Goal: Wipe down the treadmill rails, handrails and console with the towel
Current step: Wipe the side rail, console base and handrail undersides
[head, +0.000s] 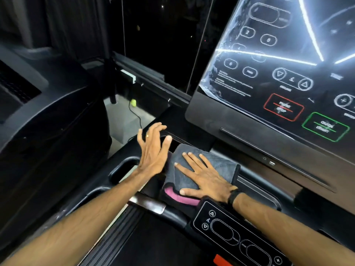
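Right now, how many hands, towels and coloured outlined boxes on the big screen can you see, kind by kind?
Hands: 2, the left hand lifted open, the right hand flat on the towel
Towels: 1, a grey towel with a pink edge
Coloured boxes on the screen: 2, a red box and a green box
Total: 5

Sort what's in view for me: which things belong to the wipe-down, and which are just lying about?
For the job:
- grey towel, flat under the right hand
- left hand, open beside the towel
- console screen
- lower control panel

Lying about:
- yellow-green ball on the floor
- black cable near it
- neighbouring machine
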A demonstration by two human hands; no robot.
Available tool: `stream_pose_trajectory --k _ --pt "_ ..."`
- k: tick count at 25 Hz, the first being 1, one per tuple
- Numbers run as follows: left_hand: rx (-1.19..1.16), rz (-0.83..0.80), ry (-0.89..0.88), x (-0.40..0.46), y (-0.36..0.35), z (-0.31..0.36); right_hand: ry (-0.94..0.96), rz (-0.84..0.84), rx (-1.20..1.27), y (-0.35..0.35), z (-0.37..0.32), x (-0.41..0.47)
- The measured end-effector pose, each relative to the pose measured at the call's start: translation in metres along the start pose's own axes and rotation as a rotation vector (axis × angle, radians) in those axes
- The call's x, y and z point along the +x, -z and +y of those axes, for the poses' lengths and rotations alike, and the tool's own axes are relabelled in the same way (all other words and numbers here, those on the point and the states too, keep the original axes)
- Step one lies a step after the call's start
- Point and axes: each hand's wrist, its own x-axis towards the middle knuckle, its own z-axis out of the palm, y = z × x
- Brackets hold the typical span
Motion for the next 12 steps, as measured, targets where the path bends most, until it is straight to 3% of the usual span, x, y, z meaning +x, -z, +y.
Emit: stream_pose_trajectory --k 8,12 --pt "-0.019 0.146 0.300 -0.012 0.073 -0.067 0.067 0.024 0.023 0.005 -0.046 0.096" --pt "-0.022 0.160 0.323 -0.010 0.082 -0.079 -0.106 0.057 0.078 -0.003 -0.077 0.111"
